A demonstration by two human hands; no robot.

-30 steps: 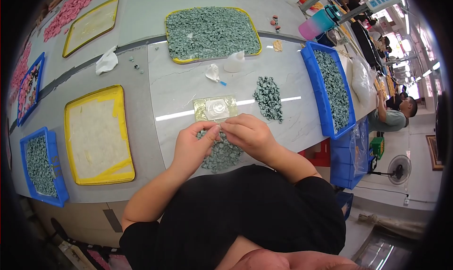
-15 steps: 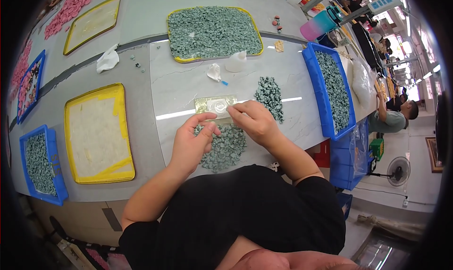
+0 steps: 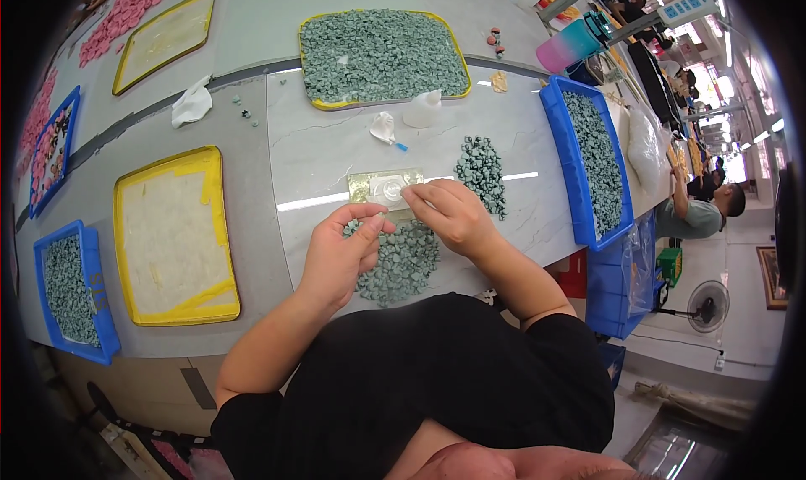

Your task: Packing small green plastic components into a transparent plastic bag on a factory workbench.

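Note:
A small rectangular plate [image 3: 362, 183] lies on the table in front of me, with a white, glossy round patch [image 3: 392, 192] on it. My right hand [image 3: 457, 217] is over its right end, thumb and fingertips pinched together beside the patch. Just past the plate's near edge, my left hand [image 3: 334, 253] has thumb and forefinger closed in a pinch. Whatever sits in either pinch is too small to make out. Below and between my hands spreads a pile of small grey-green pieces [image 3: 401, 266]. A second, darker heap of such pieces [image 3: 480, 174] is right of the plate.
Beyond the plate stand a white squeeze bottle [image 3: 422, 109] and a crumpled white tissue [image 3: 383, 127]. A yellow-rimmed tray [image 3: 384, 56] full of green pieces lies farther back. Blue bins [image 3: 557, 115] [image 3: 102, 312] flank me; a yellow-edged tray [image 3: 222, 228] lies left.
Both hands stay nearly in place. The right fingertips have shifted very slightly over the plate, and the left fingers have moved a little.

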